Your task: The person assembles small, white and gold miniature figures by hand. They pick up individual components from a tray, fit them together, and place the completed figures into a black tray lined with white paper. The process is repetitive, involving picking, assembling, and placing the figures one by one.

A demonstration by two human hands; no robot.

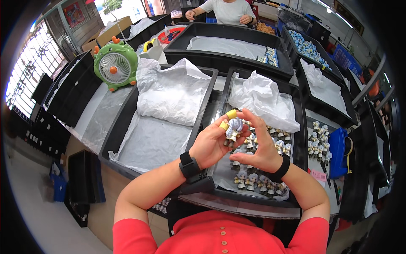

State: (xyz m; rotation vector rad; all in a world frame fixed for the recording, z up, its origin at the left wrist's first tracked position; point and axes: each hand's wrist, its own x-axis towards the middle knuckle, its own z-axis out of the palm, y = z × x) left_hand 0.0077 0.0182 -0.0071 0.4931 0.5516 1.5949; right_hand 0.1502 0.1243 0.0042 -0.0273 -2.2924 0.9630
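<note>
My left hand (210, 143), with yellow finger covers on two fingertips, is closed around a small figurine (233, 128) with pale lilac hair and a white-and-gold outfit. It is held upright above the right-hand tray. My right hand (263, 146) curves beside it, thumb and forefinger wide apart; I see nothing gripped there, though some fingertips are hidden behind the figurine. Below both hands, rows of similar figurines (251, 181) stand in a black tray (303, 156) lined with white sheet, partly covered by my hands.
Left of my hands lies a black tray (122, 127) with crumpled white lining (171, 95). A green fan (115, 65) stands behind it. More figurines (318, 142) and a blue box (338, 153) sit at right. Across the table, a person (230, 12) works behind a large tray (177, 53).
</note>
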